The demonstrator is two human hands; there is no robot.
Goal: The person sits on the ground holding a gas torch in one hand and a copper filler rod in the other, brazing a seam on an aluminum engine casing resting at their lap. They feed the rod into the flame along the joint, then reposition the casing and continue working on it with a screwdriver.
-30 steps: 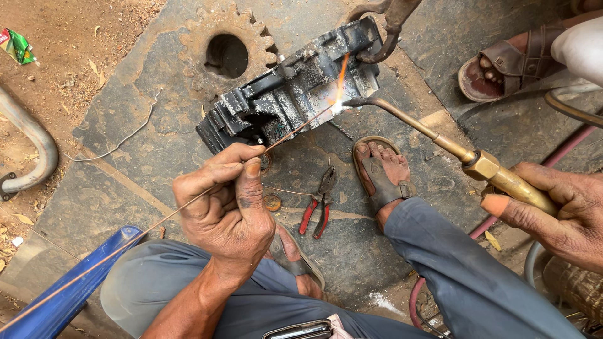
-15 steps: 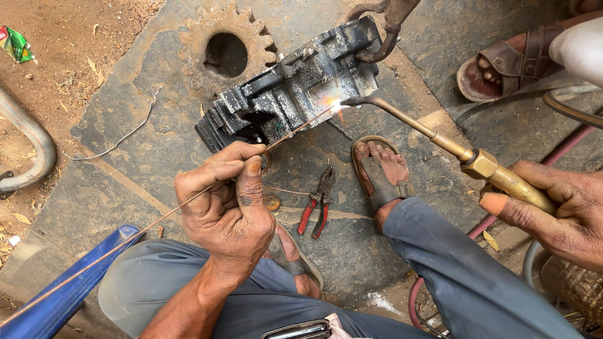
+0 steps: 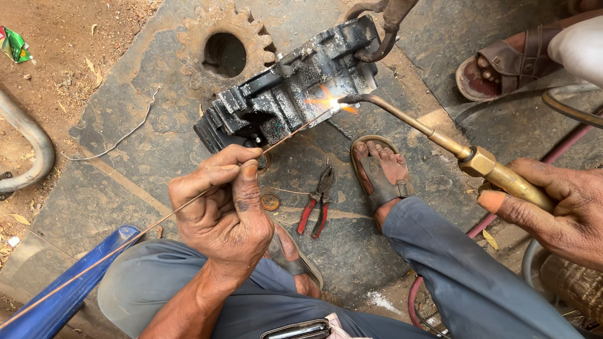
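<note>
Left hand (image 3: 220,213) pinches the thin filler rod (image 3: 286,135), right hand (image 3: 559,207) is wrapped round the brass torch (image 3: 440,141). Flame and rod tip meet on the dark metal casting (image 3: 295,94), lying on the stone slab (image 3: 125,182). The joint looks partly filled, hard to tell through the glare. Red-handled pliers (image 3: 317,207) lie near; a sandalled foot (image 3: 380,172) crowds the right edge.

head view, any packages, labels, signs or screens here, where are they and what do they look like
Crumpled wrapper: lies on the bare dirt at the far left top edge, a small creased packet, green with red and white patches.
No label, sign or screen shows anywhere else.
</note>
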